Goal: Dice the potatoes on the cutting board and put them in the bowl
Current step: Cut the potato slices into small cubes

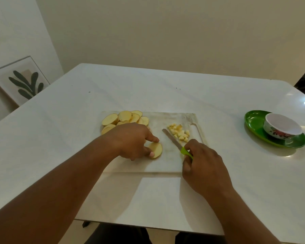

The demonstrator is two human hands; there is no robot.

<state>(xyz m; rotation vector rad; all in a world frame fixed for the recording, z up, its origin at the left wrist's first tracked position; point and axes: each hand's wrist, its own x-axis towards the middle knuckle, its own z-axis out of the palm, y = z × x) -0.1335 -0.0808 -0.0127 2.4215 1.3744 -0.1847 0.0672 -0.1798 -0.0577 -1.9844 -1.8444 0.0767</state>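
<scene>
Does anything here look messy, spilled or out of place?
Nothing stands out. The potato slices and diced pieces all lie on the cutting board, and the bowl sits upright on the green plate. The board only looks a little stained.

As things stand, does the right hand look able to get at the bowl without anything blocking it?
Probably yes. The bowl sits on a green plate to the right of the cutting board, with bare table between. But the right hand grips the knife, so it isn't free to take hold.
</scene>
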